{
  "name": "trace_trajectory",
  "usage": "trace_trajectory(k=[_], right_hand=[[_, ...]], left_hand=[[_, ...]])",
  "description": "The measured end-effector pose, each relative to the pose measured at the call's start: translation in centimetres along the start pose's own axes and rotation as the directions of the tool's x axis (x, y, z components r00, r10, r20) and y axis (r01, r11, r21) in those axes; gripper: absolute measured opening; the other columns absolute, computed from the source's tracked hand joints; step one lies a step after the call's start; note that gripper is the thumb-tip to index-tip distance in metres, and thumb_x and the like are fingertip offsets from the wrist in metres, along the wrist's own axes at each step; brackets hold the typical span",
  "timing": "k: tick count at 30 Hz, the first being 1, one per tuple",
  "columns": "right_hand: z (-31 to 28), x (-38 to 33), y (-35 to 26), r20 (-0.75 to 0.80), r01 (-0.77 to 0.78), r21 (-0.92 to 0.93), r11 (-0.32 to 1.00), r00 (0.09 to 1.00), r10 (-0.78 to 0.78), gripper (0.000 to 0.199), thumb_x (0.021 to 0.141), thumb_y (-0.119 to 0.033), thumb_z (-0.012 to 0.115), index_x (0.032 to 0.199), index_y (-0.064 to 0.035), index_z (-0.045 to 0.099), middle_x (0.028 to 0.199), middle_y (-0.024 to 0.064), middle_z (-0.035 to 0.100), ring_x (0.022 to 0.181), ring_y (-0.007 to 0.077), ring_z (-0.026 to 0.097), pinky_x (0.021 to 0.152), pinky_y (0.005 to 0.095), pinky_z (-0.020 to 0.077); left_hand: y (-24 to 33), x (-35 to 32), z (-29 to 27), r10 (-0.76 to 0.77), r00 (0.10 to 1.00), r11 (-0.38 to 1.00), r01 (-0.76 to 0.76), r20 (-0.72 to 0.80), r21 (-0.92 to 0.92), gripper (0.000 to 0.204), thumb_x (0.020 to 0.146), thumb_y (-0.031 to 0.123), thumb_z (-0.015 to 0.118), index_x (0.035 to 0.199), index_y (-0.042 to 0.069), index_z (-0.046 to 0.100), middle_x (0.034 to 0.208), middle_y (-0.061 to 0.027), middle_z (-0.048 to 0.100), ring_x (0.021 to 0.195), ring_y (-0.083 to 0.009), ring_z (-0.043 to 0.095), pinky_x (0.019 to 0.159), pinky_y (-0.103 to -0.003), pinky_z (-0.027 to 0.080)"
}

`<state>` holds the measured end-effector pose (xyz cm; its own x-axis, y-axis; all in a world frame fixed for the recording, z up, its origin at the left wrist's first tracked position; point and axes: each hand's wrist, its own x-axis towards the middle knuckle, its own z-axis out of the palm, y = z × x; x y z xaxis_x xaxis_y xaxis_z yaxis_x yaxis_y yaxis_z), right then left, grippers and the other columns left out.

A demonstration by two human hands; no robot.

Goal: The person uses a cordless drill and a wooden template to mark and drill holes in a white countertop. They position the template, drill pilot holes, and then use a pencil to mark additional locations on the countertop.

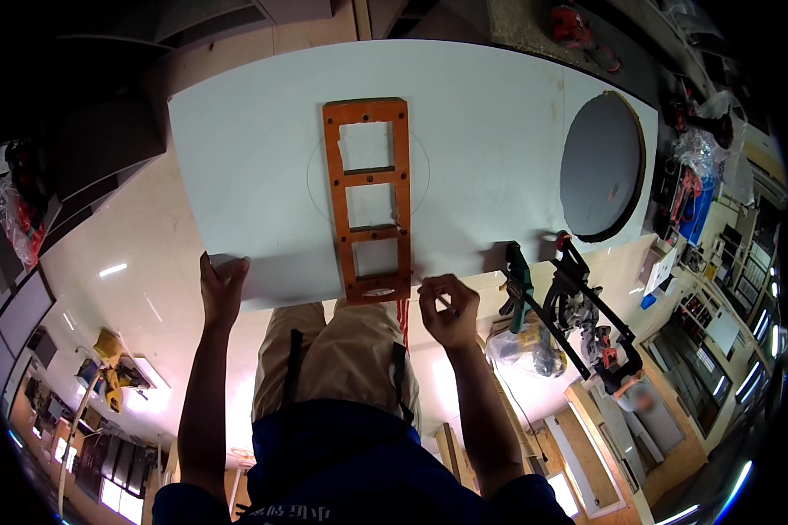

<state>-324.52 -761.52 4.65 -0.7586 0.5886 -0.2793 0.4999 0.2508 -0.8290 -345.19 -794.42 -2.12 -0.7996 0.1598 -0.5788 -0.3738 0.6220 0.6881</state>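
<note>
A pale, light-blue board (490, 149) lies in front of me with a large round hole toward its right end. On it rests an orange-brown frame (369, 234) with three rectangular openings and dark screws along its bars. A thin drawn circle passes around and beneath the frame's upper half. My left hand (222, 293) grips the board's near left edge, thumb on top. Just right of the frame's near end, my right hand (451, 311) is closed on a thin pencil (447, 302), held beside the board's near edge. Part of the pencil is hidden by the fingers.
A green clamp (518, 276) and a black bar clamp (578, 262) sit on the near right edge, their bars jutting toward me. A red power tool (572, 31) lies beyond the board. A person (632, 398) is in the background at lower right.
</note>
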Motion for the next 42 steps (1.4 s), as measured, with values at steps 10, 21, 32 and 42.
trace_trajectory(k=[10,21,32,42], right_hand=[[0.8,-2.7,0.5,0.079,-0.026,-0.012,1.000,0.997,0.026,0.013,0.084,0.004,0.067,0.096,0.0001,0.066,0.078,0.0118,0.069,0.067,0.0171,0.070,0.061,0.0271,0.0537],[2.9,-2.7,-1.2,0.190,0.100,-0.071,0.992,0.978,-0.085,0.019,0.082,0.004,0.067,0.099,-0.0035,0.063,0.081,0.0122,0.067,0.067,0.0250,0.067,0.058,0.0316,0.0514],[3.7,-2.1,-1.6,0.146,0.168,-0.201,0.965,0.979,-0.140,0.012,0.083,-0.003,0.068,0.094,-0.0054,0.064,0.079,0.0093,0.066,0.065,0.0293,0.067,0.056,0.0366,0.0537],[2.8,-1.7,-3.5,0.175,0.113,-0.194,0.974,0.981,-0.079,0.014,0.083,0.001,0.068,0.096,-0.0036,0.064,0.079,0.0125,0.067,0.067,0.0275,0.069,0.058,0.0351,0.0527]], left_hand=[[-1.0,0.1,0.0,0.041,0.999,0.997,-0.040,0.015,-0.072,0.059,0.088,0.027,0.076,0.129,-0.001,0.044,0.112,-0.0143,0.061,0.101,-0.0225,0.062,0.089,-0.037,0.051],[-0.2,-0.2,0.3,0.014,1.000,1.000,-0.014,-0.022,-0.013,0.060,0.087,0.028,0.077,0.128,-0.001,0.044,0.112,-0.0139,0.062,0.101,-0.0226,0.062,0.088,-0.036,0.051],[0.5,-0.4,0.4,-0.019,1.000,1.000,0.019,-0.025,-0.002,0.058,0.087,0.023,0.077,0.128,-0.001,0.044,0.112,-0.0139,0.063,0.100,-0.0218,0.062,0.087,-0.036,0.052],[-0.1,-0.1,0.4,-0.006,1.000,1.000,0.005,-0.012,-0.031,0.058,0.087,0.021,0.076,0.129,-0.002,0.043,0.108,-0.0140,0.065,0.099,-0.0225,0.064,0.088,-0.036,0.052]])
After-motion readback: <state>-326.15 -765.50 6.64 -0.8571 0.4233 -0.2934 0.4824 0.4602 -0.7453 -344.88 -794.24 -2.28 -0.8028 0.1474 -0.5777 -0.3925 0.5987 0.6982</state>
